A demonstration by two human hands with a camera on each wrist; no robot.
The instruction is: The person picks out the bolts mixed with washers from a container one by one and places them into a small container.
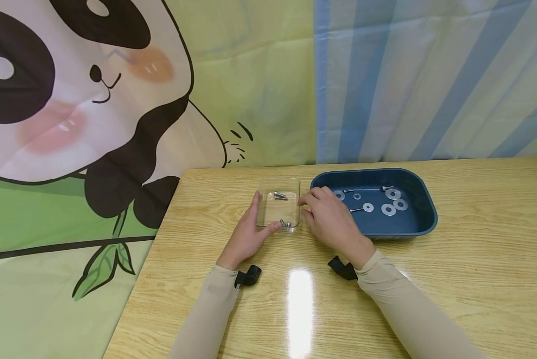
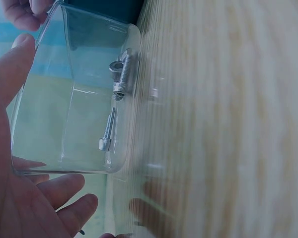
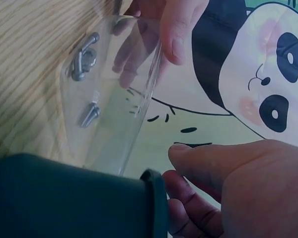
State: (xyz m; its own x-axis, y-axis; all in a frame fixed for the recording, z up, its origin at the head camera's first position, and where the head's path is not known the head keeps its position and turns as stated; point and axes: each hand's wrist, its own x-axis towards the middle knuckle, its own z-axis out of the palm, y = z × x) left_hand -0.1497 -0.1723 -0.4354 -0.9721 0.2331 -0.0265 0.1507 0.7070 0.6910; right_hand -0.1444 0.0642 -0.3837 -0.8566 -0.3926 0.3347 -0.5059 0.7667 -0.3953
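A clear plastic box (image 1: pixel 271 212) stands on the table with several bolts in it, two of them lying together (image 1: pixel 280 196). My left hand (image 1: pixel 246 234) holds the box from the left, thumb at its near edge and fingers along its side. In the left wrist view, socket-head bolts (image 2: pixel 106 144) lie along the box's bottom. My right hand (image 1: pixel 333 219) is over the left rim of a blue bin (image 1: pixel 376 234), fingers loosely bent near the box's right wall. Nothing shows between its thumb (image 3: pixel 198 158) and fingers in the right wrist view.
Inside the bin lie several flat washers (image 1: pixel 388 210) and a few bolts (image 1: pixel 387 188). The bin's left rim stands close beside the box. Behind the wooden table (image 1: pixel 483 239) hangs a cloth with a panda print (image 1: pixel 115 99) and a striped curtain (image 1: pixel 430 80).
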